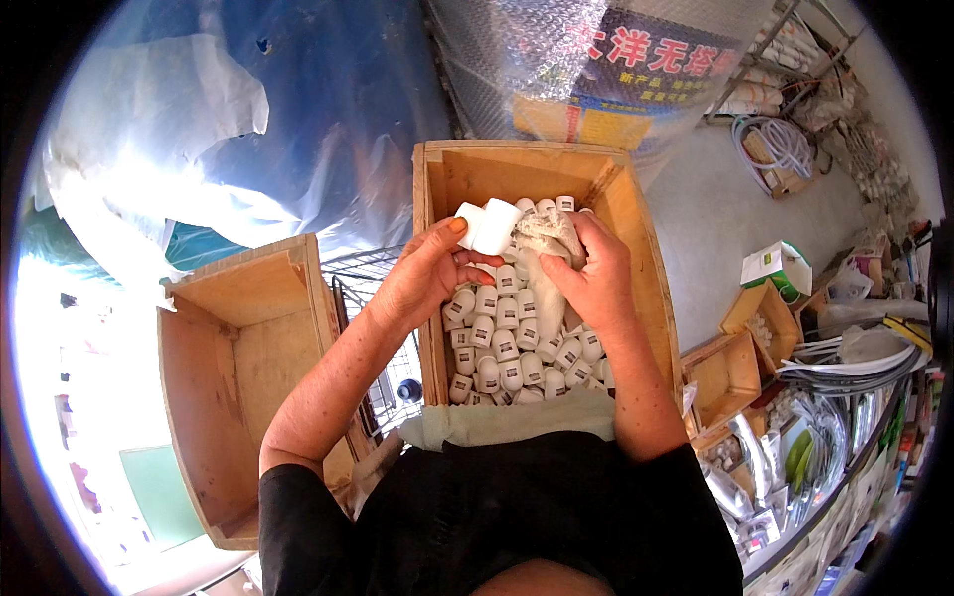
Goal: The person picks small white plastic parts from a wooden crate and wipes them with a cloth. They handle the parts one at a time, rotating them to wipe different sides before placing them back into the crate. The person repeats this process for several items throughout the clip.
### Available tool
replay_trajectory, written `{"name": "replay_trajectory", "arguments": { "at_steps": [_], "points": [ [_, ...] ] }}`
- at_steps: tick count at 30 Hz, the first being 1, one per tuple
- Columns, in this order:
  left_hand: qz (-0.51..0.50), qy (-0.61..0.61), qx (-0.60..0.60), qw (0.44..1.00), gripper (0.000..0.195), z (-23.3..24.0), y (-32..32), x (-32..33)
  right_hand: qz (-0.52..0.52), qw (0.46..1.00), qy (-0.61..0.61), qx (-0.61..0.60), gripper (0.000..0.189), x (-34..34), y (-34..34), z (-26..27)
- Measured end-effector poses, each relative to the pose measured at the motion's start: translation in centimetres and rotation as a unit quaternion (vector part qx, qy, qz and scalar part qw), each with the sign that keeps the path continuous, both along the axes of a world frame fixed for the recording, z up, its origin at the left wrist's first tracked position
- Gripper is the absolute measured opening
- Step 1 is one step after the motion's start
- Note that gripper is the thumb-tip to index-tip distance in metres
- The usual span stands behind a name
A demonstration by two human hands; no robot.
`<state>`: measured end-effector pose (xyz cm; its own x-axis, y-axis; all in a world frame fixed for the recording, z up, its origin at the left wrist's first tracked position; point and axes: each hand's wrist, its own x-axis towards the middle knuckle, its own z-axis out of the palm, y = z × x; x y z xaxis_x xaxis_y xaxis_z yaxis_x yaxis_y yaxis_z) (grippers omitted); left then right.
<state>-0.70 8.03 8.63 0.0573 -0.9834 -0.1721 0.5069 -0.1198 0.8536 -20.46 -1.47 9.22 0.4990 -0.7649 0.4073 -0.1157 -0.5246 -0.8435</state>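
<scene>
My left hand (436,261) holds a white plastic pipe elbow (492,227) between thumb and fingers, over a wooden box (548,156). Close beside it, my right hand (596,268) grips a crumpled off-white cloth (548,238), whose lower end hangs down into the box. Many white plastic pipe fittings (505,346) fill the box beneath both hands; most bear small dark labels. A pale green cloth (514,421) lies over the near edge of the box. The fingers of my right hand are partly hidden behind the cloth.
Left of the full box stands another wooden box (246,357), with a black wire rack (373,276) between them. Plastic-wrapped goods (633,67) rise behind. On the right are small wooden bins (727,372), coiled hoses (775,149) and packed goods.
</scene>
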Motion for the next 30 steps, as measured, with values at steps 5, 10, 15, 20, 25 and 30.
{"name": "replay_trajectory", "arguments": {
  "at_steps": [5,10,15,20,25,30],
  "points": [
    [0.017,-0.002,-0.001,1.000,0.041,0.0,-0.1,-0.1,0.038,0.999,-0.015,-0.024,0.034,0.0,0.3,-0.1],
    [0.015,-0.019,-0.016,1.000,0.033,0.6,0.0,-0.8,0.039,0.999,-0.001,-0.030,0.036,0.2,0.3,-0.5],
    [0.033,-0.087,-0.021,0.995,0.034,-0.4,-0.1,-0.4,0.050,0.998,0.033,-0.018,0.037,0.2,0.7,0.1],
    [0.037,-0.235,-0.014,0.971,0.044,0.3,-0.1,-0.8,0.045,0.999,0.020,-0.017,0.036,0.3,0.5,-0.3],
    [0.015,-0.330,-0.025,0.944,0.050,-0.1,0.1,-0.9,0.027,1.000,-0.005,-0.010,0.034,0.2,0.1,-0.6],
    [-0.020,-0.444,-0.061,0.894,0.048,1.3,0.3,-1.6,0.025,1.000,0.003,0.001,0.034,0.0,0.1,-0.3]
  ]
}}
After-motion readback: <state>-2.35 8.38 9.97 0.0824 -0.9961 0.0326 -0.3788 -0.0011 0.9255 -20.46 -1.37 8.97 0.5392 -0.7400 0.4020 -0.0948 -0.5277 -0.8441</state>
